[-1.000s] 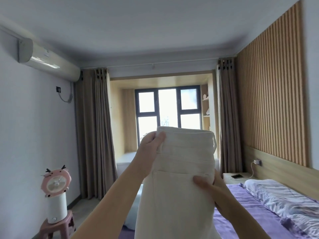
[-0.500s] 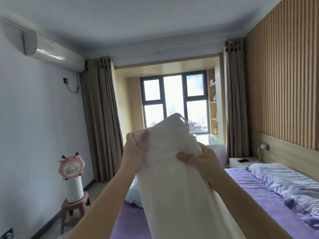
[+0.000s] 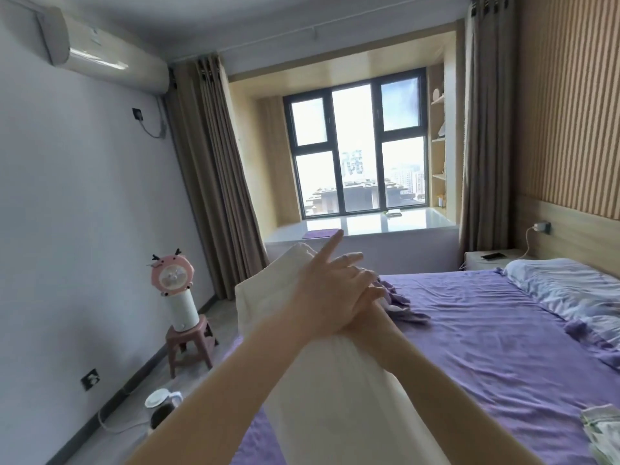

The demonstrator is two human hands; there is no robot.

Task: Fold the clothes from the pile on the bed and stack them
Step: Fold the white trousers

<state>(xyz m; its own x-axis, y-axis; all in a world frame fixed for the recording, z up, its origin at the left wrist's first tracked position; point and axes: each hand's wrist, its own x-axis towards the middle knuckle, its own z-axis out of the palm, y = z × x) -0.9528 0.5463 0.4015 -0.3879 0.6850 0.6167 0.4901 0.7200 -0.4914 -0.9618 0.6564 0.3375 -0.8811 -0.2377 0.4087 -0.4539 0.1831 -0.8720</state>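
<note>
A white pair of trousers (image 3: 322, 391) is held lengthwise above the bed's left edge, its folded end (image 3: 285, 286) pointing away from me. My left hand (image 3: 330, 292) lies across the top of it with fingers spread and the index finger raised. Crossing beneath that hand is my right hand (image 3: 374, 293), mostly hidden, so its hold on the cloth is unclear. Just beyond the hands, a small pile of purple clothes (image 3: 404, 305) lies on the purple bed sheet (image 3: 486, 330). A folded stack (image 3: 600, 434) sits at the bed's near right.
A pale pillow (image 3: 570, 283) lies at the headboard, with a nightstand (image 3: 493, 260) beyond it. On the floor to the left stand a pink fan on a stool (image 3: 181, 297) and a kettle (image 3: 162, 406) with its cord.
The trousers have come down from upright in front of me to a low slant over the bed. My left hand let go of the top edge and now lies flat over my right hand.
</note>
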